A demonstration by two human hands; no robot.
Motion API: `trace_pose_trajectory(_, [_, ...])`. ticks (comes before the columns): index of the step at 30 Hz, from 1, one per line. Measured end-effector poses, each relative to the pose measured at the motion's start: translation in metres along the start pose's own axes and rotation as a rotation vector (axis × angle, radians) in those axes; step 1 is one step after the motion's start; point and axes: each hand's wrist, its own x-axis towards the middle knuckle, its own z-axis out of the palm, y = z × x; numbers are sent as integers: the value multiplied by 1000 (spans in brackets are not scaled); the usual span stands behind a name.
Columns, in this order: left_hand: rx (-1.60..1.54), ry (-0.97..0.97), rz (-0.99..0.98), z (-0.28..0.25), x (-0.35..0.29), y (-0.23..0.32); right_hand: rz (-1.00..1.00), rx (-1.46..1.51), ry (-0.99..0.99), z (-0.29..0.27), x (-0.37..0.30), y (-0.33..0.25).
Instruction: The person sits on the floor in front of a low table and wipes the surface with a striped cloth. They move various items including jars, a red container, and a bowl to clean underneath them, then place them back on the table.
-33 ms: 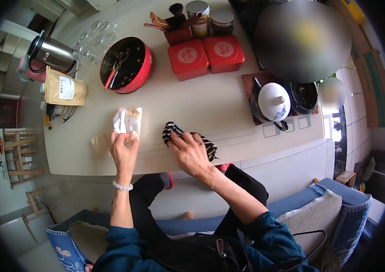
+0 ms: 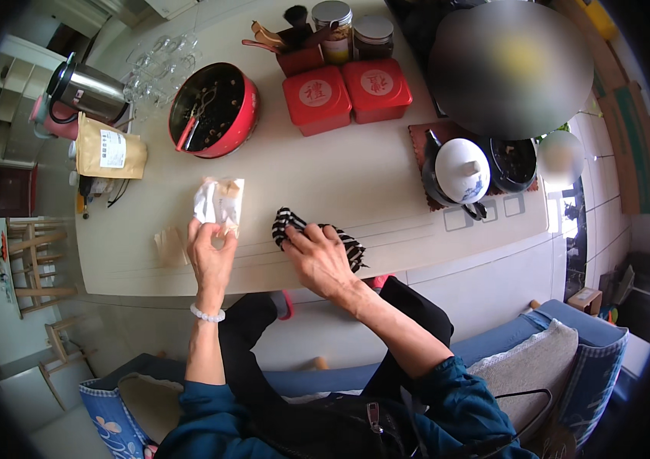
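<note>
While your left hand [image 2: 212,255] pinches a white packet [image 2: 220,201], your right hand [image 2: 319,262] grips a striped cloth [image 2: 354,251]

You have the packet by its near edge, toward the table's [image 2: 325,172] left. The cloth lies bunched under your closed grasp, to its right. Farther off stands a red pot [image 2: 239,136].

L fingers [image 2: 206,236] pinch wht packet [image 2: 219,200], R fingers [image 2: 312,237] grip blk/wht striped cloth [image 2: 352,249] on tbl [image 2: 325,168].

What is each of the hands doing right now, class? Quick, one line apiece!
Left hand: closed, pinching a small white-and-tan packet.
Right hand: fingers bent onto a striped cloth; gripping or just pressing, cannot be told.
</note>
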Motion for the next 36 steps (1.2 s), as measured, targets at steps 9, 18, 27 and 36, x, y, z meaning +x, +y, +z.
trace_pose_trajectory(9, [-192,-401,730,48,48,94,13,137,-91,5,0,-3])
trace_pose_trajectory(18, [-151,-469,869,78,62,109,-53,170,119,3,7,-3])
trace_pose_trajectory(27, [-169,-186,462,-5,18,34,-47,3,-35,4,7,-4])
trace_pose_trajectory(36, [453,2,-159,-59,-39,-102,-45,-31,89,12,13,-12])
